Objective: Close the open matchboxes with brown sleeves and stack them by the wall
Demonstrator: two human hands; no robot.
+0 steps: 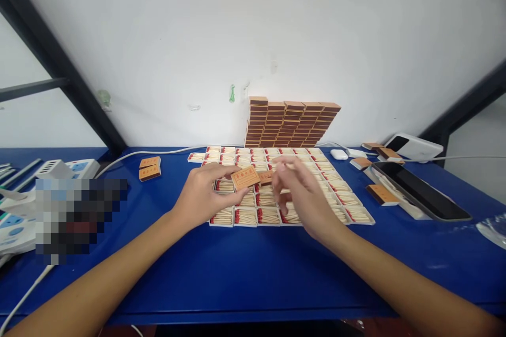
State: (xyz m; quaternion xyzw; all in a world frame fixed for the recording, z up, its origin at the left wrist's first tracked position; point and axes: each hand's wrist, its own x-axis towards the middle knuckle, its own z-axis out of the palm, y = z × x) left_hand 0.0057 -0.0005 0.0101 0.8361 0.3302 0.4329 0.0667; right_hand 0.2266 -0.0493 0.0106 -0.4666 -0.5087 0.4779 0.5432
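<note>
Matchbox [245, 178] over match trays [245, 225] at centre, pinched edgewise in left hand [207, 188] — probably to leave one end free — right hand [301, 189] at three o'clock, grip too blurred to tell.

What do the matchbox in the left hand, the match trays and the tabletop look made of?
Matchbox in the left hand: probably cardboard; matte orange, printed, flat-faced.
Match trays: likely paperboard; plain white, thin walls.
Tabletop: painted metal or laminate, can't tell; smooth blue, soft sheen.
</note>
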